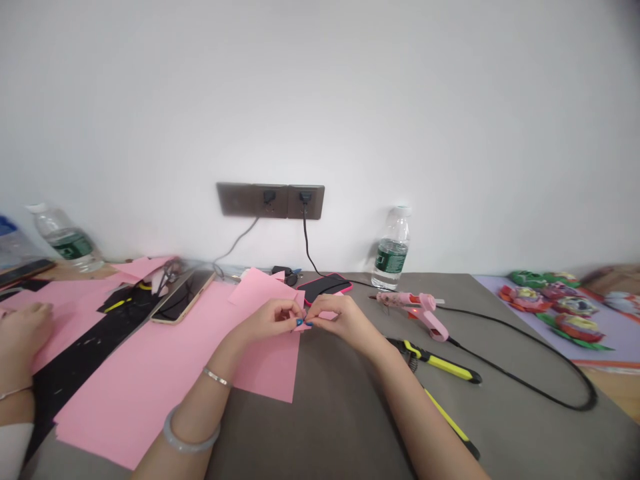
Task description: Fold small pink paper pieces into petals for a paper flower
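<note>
My left hand (pixel 270 319) and my right hand (pixel 340 319) meet at the middle of the grey table (pixel 350 427). Both pinch a small pink paper piece (pixel 302 325) between their fingertips, just above the table. A large pink paper sheet (pixel 160 373) lies under my left forearm. A phone in a pink case (pixel 324 287) lies just behind my hands.
A pink glue gun (pixel 420 308) with a black cord (pixel 550 393) lies to the right, yellow-handled scissors (pixel 440 363) beside my right arm. Water bottles (pixel 391 248) (pixel 65 239) stand by the wall. Another person's hand (pixel 23 333) rests at far left. Paper flowers (pixel 555 303) lie far right.
</note>
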`<state>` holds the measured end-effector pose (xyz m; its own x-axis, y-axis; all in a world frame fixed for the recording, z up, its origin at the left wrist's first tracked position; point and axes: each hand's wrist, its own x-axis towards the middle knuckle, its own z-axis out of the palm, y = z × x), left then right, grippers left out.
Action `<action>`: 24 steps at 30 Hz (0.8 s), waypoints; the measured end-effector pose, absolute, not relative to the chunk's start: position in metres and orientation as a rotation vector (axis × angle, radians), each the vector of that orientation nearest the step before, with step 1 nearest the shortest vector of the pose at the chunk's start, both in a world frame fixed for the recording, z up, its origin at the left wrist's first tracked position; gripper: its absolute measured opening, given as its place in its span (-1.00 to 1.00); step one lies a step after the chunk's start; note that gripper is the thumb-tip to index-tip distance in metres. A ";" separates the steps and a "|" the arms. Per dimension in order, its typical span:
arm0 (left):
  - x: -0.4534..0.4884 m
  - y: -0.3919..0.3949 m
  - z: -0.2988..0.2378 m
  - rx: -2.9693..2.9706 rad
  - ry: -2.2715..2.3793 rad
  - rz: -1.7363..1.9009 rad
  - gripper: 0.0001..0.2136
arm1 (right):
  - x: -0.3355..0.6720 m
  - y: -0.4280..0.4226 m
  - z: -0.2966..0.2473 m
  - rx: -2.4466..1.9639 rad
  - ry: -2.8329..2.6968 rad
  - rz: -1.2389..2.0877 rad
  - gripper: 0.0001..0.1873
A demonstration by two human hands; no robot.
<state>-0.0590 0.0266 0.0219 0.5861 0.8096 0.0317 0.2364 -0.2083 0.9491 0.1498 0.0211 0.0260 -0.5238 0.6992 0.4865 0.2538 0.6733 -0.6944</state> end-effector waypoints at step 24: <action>-0.060 0.029 0.015 1.793 0.963 0.658 -0.90 | 0.145 0.014 0.034 -0.731 -2.274 0.500 -0.90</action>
<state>-0.0599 0.0291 0.0153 0.5423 0.8400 0.0172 0.3209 -0.2260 0.9197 0.1446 0.0144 0.0344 -0.6057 0.6248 0.4927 0.3602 0.7674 -0.5304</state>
